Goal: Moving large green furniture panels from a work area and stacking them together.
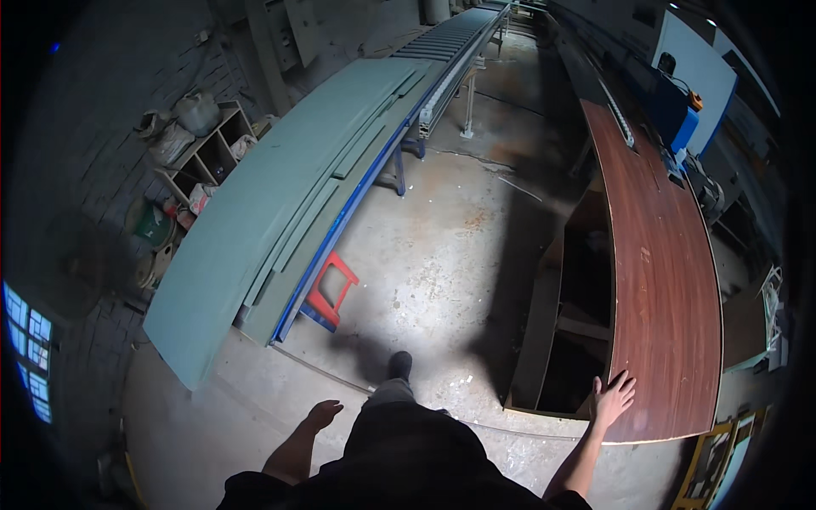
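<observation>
My right hand [613, 399] lies flat with its fingers spread on the near left corner of a long bench top [663, 306] with a reddish-brown wood grain. Off to the other side, my left hand [324, 415] hangs in the air over the floor, its fingers loosely out and nothing seen in them. Ahead of that hand, long pale green boards [280, 195] lie stacked on a blue-edged conveyor table [320, 255]. Narrower green strips [306, 217] rest along the stack's right side.
A red stool [334, 289] stands partly under the conveyor table. Rollers [450, 38] continue at its far end. Concrete floor [433, 246] runs between table and bench. Open dark compartments [582, 361] sit below the bench top. Shelves with bags [212, 144] stand by the left wall.
</observation>
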Tool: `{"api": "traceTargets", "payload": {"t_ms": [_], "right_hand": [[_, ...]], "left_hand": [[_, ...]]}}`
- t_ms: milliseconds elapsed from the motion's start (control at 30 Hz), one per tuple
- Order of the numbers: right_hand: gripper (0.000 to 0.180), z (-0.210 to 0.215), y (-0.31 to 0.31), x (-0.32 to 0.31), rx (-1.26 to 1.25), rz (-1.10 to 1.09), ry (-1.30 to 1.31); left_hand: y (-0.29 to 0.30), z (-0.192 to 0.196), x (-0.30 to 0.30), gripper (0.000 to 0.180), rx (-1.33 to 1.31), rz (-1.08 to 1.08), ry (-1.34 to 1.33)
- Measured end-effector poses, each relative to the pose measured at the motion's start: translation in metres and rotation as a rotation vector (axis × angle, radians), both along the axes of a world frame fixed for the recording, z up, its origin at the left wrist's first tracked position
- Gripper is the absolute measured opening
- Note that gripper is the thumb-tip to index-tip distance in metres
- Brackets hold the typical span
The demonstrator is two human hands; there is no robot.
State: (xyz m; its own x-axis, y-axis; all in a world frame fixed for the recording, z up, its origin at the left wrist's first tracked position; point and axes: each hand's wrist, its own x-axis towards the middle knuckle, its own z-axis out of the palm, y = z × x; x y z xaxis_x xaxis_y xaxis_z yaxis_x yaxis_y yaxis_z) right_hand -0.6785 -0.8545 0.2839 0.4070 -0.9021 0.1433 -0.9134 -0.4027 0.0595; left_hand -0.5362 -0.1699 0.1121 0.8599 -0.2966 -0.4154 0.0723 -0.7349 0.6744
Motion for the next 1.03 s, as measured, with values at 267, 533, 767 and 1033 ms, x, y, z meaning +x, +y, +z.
{"api": "traceTargets", "payload": {"t_ms": [267,533,767,1033], "right_hand": [[0.082,-0.002,-0.002,0.007,-0.026,-0.002,0.043],[0.077,-0.018,-0.012,-0.001,-0.072,0.017,0.085],[0.076,-0.022,-0.016,-0.005,-0.057,0.004,0.083],[0.076,-0.014,-0.009,-0.002,-0.014,0.004,0.065]], "left_hand": [[-0.010,-0.005,-0.053,0.031,0.133,-0.079,0.162],[-0.032,0.024,-0.017,0.033,0.150,-0.071,-0.111],[-0.037,0.016,-0.028,0.044,0.184,-0.191,-0.052],[0.006,-0.037,-0.071,0.037,0.270,-0.350,0.026]]}}
